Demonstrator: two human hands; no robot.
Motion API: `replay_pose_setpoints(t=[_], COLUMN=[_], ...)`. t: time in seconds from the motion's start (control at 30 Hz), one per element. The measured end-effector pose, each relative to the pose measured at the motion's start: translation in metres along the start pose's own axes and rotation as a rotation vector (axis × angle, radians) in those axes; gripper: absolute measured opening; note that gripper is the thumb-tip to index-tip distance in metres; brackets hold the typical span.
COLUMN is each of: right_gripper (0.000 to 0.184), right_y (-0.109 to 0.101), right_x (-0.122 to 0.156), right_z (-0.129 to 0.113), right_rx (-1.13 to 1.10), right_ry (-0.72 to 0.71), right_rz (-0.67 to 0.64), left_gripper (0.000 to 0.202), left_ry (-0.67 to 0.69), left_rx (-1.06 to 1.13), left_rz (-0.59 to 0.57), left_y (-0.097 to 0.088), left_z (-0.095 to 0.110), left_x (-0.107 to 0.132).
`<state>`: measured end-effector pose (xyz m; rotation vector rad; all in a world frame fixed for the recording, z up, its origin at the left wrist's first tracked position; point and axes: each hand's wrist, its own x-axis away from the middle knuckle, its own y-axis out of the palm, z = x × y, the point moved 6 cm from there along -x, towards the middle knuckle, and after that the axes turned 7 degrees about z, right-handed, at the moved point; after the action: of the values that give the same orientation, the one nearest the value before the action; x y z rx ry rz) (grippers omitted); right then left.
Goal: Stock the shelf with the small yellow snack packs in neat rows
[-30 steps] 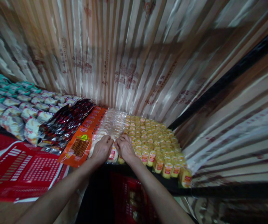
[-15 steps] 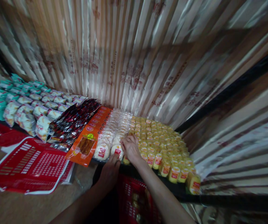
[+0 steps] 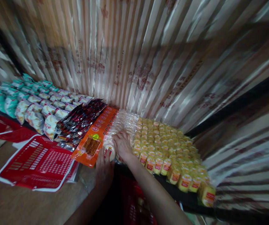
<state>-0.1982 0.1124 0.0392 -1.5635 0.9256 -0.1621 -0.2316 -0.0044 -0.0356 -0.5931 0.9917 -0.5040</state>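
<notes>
- the left hand (image 3: 105, 170) is flat and open, its fingertips against the front round white clear-wrapped cake packet (image 3: 109, 150), likely bracing it at the shelf edge.
- the right hand (image 3: 122, 144) lies palm down on that row, fingers curled; i cannot tell whether it grips.
- the row runs between flat orange snack packets (image 3: 91, 147) and small yellow packets (image 3: 167, 147).
- the contents of the red plastic basket (image 3: 136, 203) below are too dark to tell.

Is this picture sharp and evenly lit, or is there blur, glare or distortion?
Head view: dim, warm light; the striped curtain shows glare streaks and its lines fan out with lens distortion; the right edge is smeared; the yellow packets, left hand and right hand look soft.
</notes>
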Motion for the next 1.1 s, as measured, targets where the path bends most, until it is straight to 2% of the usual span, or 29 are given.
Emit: replay_pose_setpoints(t=[0.2, 0.43, 0.57, 0.7, 0.83, 1.1], right_gripper=[0.014, 0.018, 0.018, 0.015, 0.013, 0.016], right_y=[0.004, 0.003, -0.006, -0.005, 0.003, 0.005], right_x=[-0.006, -0.003, 0.002, 0.007, 0.006, 0.004], right_z=[0.008, 0.012, 0.004, -0.006, -0.004, -0.005], right_rx=[0.050, 0.017, 0.011, 0.030, 0.046, 0.054], right_ry=[0.026, 0.091, 0.031, -0.064, -0.018, -0.014], right_rz=[-0.017, 0.059, 0.110, 0.043, -0.016, 0.024], left_gripper=[0.041, 0.033, 0.033, 0.032, 0.030, 0.034], left_ry=[-0.023, -0.034, -0.041, -0.032, -0.076, -0.112], left_rx=[-0.001, 0.093, 0.109, 0.134, 0.133, 0.127], left_rz=[0.005, 0.059, 0.029, 0.026, 0.026, 0.043], left_y=[0.009, 0.009, 0.014, 0.015, 0.012, 0.010], left_z=[0.001, -0.003, -0.005, -0.006, -0.006, -0.005], left_x=[-0.003, -0.003, 0.000, 0.001, 0.000, -0.005])
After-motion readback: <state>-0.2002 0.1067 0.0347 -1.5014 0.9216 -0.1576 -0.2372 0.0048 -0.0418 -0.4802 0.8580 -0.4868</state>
